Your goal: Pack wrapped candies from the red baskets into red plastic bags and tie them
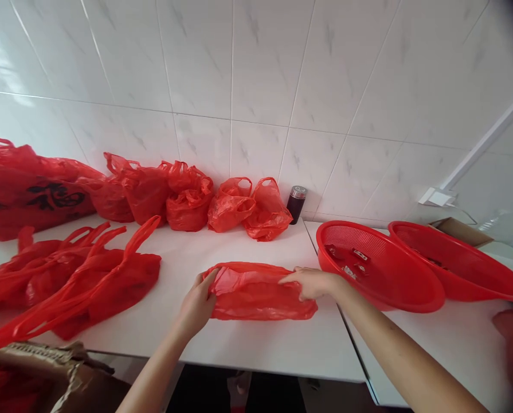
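A red plastic bag [260, 298] lies on the white table in front of me, its wide mouth spread open. My left hand [202, 301] is closed on the bag's left end, with the thumb over the rim and the other fingers outside. At the right end, my right hand [314, 282] reaches over the rim into the mouth. Its index finger is stretched out and apart from the lower fingers, touching the plastic. Nothing shows inside the bag.
Right of the bag stand two red plastic baskets [411, 287], small wrapped packets [359, 255] in the nearer one. Filled red bags [190, 209] and a dark thermos [297, 203] line the wall. Flat red bags [122, 269] lie left, above a cardboard box [88, 384].
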A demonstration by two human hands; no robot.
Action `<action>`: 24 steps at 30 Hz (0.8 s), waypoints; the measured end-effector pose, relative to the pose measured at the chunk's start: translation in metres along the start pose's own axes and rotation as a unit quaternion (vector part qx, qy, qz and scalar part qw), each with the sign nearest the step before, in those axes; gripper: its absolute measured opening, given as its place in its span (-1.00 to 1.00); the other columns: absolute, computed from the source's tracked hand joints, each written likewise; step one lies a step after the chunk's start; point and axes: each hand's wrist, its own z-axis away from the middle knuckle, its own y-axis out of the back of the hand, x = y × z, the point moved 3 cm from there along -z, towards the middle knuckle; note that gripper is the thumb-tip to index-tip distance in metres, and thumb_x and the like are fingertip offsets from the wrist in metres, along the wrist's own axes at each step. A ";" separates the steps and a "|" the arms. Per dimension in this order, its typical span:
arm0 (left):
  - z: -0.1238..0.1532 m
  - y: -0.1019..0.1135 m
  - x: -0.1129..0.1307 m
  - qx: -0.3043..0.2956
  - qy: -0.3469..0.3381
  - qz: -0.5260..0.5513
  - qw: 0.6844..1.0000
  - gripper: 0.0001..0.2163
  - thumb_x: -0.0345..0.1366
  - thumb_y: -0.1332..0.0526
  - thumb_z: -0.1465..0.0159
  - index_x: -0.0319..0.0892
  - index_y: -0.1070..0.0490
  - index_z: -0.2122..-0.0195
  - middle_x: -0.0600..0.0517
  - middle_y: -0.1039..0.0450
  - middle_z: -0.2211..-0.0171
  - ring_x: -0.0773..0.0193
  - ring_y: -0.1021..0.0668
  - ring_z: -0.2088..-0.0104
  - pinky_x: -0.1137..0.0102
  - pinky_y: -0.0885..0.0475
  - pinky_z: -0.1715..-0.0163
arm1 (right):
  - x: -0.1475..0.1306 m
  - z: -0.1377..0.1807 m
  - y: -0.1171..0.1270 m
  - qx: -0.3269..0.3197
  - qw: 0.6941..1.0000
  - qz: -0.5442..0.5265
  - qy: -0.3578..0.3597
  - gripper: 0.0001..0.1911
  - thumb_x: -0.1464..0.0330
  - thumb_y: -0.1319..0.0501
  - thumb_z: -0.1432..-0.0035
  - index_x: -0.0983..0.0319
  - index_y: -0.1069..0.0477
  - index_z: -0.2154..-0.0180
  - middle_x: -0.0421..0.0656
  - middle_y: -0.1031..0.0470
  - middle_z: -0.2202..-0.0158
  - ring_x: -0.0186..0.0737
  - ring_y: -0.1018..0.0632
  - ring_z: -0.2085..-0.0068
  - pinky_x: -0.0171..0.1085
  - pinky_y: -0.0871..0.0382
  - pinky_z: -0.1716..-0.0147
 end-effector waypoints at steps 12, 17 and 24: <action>0.007 0.010 0.012 -0.212 0.094 0.177 0.957 -0.44 -0.08 -0.25 -0.17 0.08 -0.29 -0.22 0.12 -0.22 -0.28 0.03 -0.24 -0.29 0.17 -0.16 -0.24 | 0.098 0.089 0.022 0.122 0.971 0.046 -0.201 -0.44 0.27 -0.14 -0.16 0.13 -0.27 -0.21 0.03 -0.56 0.14 0.18 -0.57 0.14 -0.09 -0.35 0.28; 0.006 -0.006 0.019 -0.227 0.156 0.197 0.941 -0.43 0.03 -0.21 -0.20 0.03 -0.29 -0.23 0.10 -0.24 -0.28 0.07 -0.26 -0.28 0.26 -0.24 -0.21 | 0.063 0.061 0.028 0.204 0.967 -0.009 -0.152 -0.53 0.19 0.00 -0.29 0.10 -0.24 -0.20 -0.05 -0.56 0.09 0.05 -0.56 0.06 -0.10 -0.37 0.16; 0.002 -0.015 0.018 -0.192 0.197 0.212 0.938 -0.42 0.09 -0.16 -0.21 0.09 -0.25 -0.25 0.09 -0.17 -0.31 0.01 -0.25 -0.28 0.16 -0.26 -0.19 | 0.099 0.004 0.055 0.166 0.980 -0.048 -0.101 -0.45 0.21 -0.16 -0.20 0.06 -0.22 -0.22 -0.07 -0.33 -0.21 0.01 -0.43 -0.14 -0.12 -0.33 -0.02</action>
